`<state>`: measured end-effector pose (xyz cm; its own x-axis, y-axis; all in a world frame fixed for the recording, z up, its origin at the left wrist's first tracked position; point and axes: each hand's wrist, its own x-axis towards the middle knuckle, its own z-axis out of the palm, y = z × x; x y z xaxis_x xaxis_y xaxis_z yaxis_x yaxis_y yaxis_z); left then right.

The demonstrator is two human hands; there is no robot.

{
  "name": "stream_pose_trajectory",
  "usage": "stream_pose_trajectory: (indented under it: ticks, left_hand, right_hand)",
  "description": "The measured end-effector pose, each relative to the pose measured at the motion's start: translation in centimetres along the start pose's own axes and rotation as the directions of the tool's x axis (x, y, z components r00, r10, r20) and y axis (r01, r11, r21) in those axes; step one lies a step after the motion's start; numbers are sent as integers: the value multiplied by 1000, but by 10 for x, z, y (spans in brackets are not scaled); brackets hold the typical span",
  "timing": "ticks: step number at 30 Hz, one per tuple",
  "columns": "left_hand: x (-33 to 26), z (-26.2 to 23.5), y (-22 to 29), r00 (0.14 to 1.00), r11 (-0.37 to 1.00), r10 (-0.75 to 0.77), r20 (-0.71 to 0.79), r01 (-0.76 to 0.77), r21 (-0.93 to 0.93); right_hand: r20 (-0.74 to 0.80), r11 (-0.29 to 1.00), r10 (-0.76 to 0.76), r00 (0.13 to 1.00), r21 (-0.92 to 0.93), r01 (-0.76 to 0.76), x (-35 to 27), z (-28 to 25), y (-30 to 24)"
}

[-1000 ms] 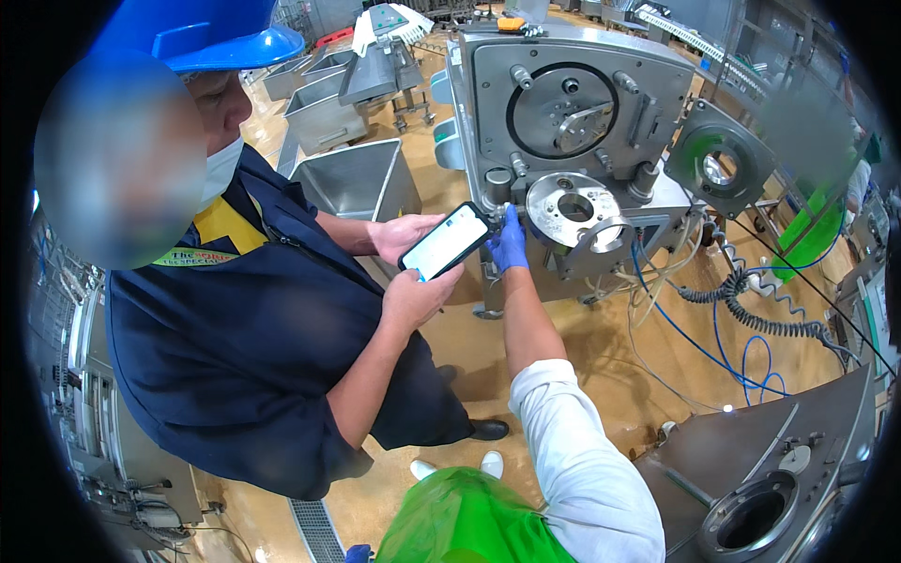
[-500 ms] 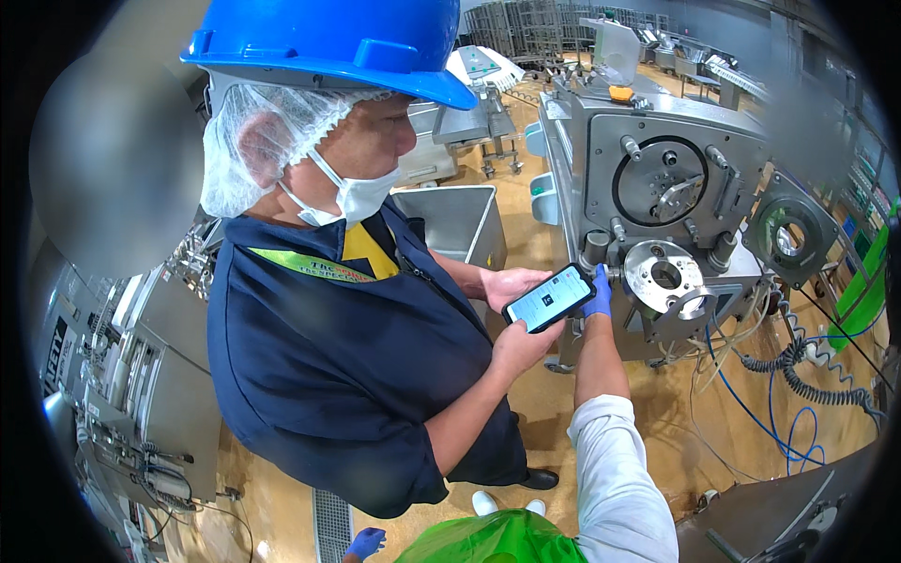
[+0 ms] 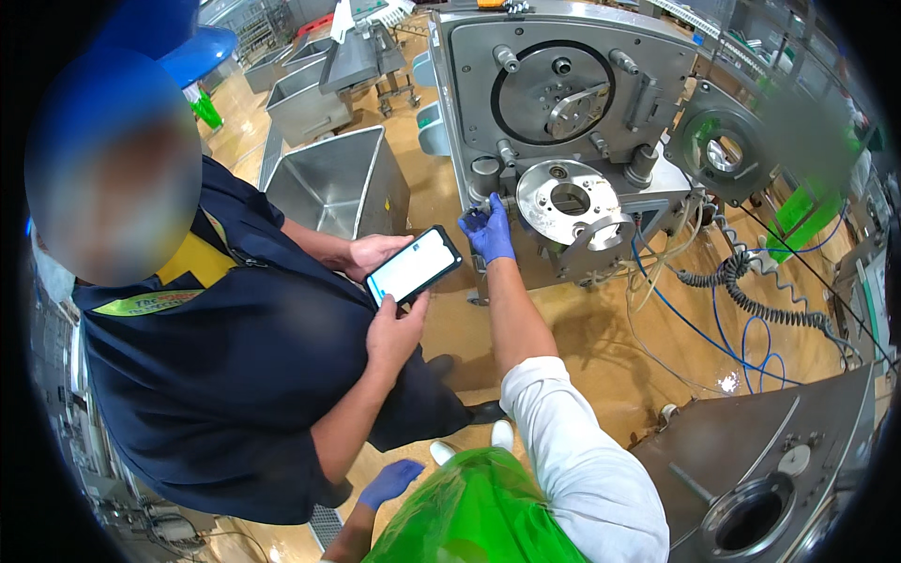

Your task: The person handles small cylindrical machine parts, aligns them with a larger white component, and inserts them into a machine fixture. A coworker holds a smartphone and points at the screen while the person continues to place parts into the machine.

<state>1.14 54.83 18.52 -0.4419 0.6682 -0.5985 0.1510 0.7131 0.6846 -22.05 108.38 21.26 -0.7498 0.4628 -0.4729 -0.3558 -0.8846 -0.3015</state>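
Note:
My right hand (image 3: 488, 232), in a blue glove, reaches to the left side of a steel machine. Its fingers curl at the edge of a round, shiny metal flange (image 3: 542, 202) with a hole in its middle. Something dark shows among those fingers, too small to name. My left hand (image 3: 391, 482), gloved in blue too, hangs low beside my green apron (image 3: 474, 511), fingers stretched out and holding nothing. Left of my right arm, a co-worker's two hands hold a phone (image 3: 413, 267) with a lit screen.
The co-worker (image 3: 225, 366), in dark blue clothing, stands close on my left. A steel bin (image 3: 328, 183) stands beyond. Above the flange is the machine's round plate (image 3: 554, 92); an open ring-shaped cover (image 3: 721, 150) is at its right. Coiled cables (image 3: 741, 281) and blue hoses hang near the floor.
My view has swung right and down, so the machine and co-worker sit farther left. More of my left hand shows. My right hand's fingers now show curled beside the flange; the phone's screen looks whiter.

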Motion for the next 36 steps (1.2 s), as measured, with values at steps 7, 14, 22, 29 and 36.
stream_pose_trajectory:
  ticks: [7, 14, 22, 29, 36]
  left_hand:
    - [196, 13, 168, 913, 702, 182, -364, -380, -603]
    - [357, -69, 277, 902, 193, -125, -413, -386, -902]
    - [430, -138, 279, 892, 126, 26, -452, -451, -883]
    - [421, -148, 307, 797, 166, -98, -596, -577, -799]
    - [425, -150, 300, 800, 88, -47, -598, -593, -801]
  right_hand:
    - [-25, 991, 69, 997, -113, -72, -8, -7, -7]
    - [79, 939, 120, 990, -333, -88, -15, -10, -25]
    - [86, 927, 165, 983, -354, -125, 5, -16, -19]
    - [-21, 946, -15, 1000, -323, 7, 7, -9, -19]
    - [-19, 985, -10, 1000, -171, 6, 5, -5, -8]
